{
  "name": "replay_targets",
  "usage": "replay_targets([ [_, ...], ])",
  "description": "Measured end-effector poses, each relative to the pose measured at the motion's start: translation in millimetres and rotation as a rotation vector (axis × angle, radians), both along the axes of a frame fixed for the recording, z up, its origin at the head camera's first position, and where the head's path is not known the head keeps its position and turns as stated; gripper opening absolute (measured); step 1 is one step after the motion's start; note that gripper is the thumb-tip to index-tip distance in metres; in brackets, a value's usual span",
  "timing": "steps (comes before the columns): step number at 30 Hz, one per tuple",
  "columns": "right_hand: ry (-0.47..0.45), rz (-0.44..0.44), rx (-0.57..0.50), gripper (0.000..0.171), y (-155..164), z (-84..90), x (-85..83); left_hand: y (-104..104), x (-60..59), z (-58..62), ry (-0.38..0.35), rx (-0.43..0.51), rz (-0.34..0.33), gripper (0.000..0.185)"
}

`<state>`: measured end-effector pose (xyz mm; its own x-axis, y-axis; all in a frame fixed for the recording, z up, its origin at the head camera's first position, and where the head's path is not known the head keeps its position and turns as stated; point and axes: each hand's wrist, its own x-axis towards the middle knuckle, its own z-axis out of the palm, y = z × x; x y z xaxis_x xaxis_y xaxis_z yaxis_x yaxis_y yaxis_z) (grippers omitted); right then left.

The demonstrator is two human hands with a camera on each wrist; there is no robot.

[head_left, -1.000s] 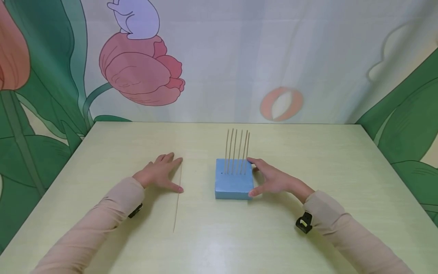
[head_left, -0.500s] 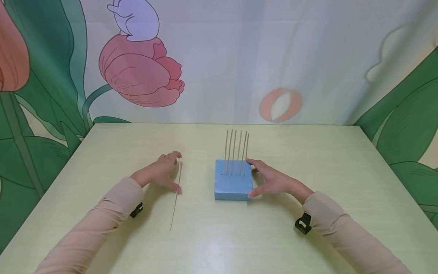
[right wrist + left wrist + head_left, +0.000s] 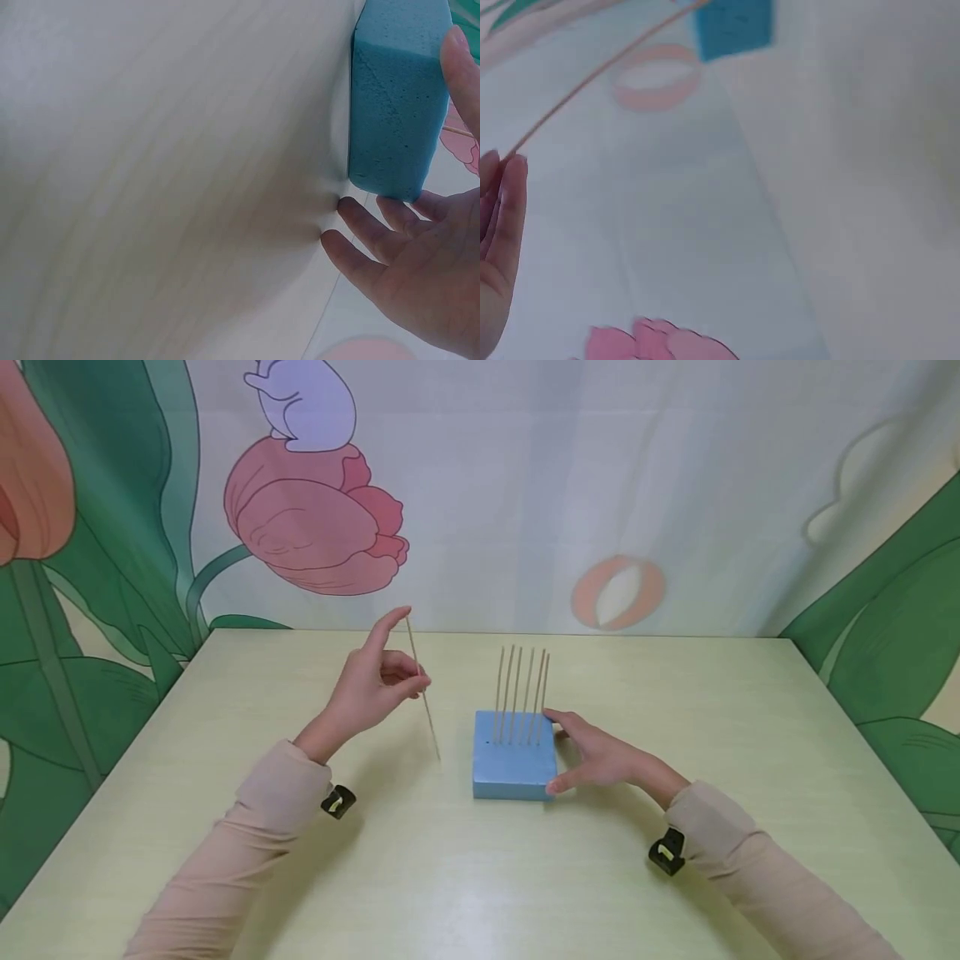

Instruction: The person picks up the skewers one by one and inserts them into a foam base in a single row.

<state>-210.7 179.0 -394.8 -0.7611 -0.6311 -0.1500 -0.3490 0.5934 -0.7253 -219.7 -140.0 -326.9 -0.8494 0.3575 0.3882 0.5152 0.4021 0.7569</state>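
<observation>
My left hand [image 3: 360,689] pinches a thin wooden skewer [image 3: 432,725] between thumb and fingers, with the index finger stretched up to its top end. The skewer slants, its lower end pointing down toward the blue foam block [image 3: 513,768], apart from it. Several similar skewers [image 3: 519,693] stand upright in a row in the block, with a small hole [image 3: 487,742] at the row's left end. My right hand [image 3: 603,754] holds the block's right side, thumb at the front and fingers toward the back. In the right wrist view, the thumb [image 3: 459,71] lies against the foam.
The block sits on a pale wooden table [image 3: 480,877]. Behind the table's far edge hangs a curtain [image 3: 480,510] printed with flowers and a rabbit. A dark wrist device [image 3: 339,802] is worn on the left arm, another dark device [image 3: 666,850] on the right.
My left hand has picked the skewer up off the table, raising it and tilting its lower end rightward toward the block. The right hand and block have stayed in place.
</observation>
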Motion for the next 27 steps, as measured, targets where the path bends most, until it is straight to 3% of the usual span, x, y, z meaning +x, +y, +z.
replay_targets([
  [2, -0.001, 0.001, 0.000, 0.105, 1, 0.1, -0.2, 12, 3.2, 5.6, 0.121, 0.067, 0.010, 0.075],
  [5, -0.003, 0.002, -0.002, 0.105, 2, 0.7, -0.3, 28, 4.6, 9.1, 0.296, 0.097, -0.014, 0.061],
  [9, -0.012, -0.002, -0.001, 0.105, 2, 1.2, -0.2, 44, 2.5, 8.5, 0.420, 0.078, -0.058, 0.049],
  [20, -0.008, -0.004, -0.009, 0.105, 3, 1.2, 0.6, 62, 1.2, 1.4, 0.423, 0.012, -0.123, 0.042],
  [27, -0.010, -0.003, 0.004, 0.107, 0, 2.7, 0.4, 67, 2.3, -12.5, 0.404, -0.079, -0.163, 0.033],
])
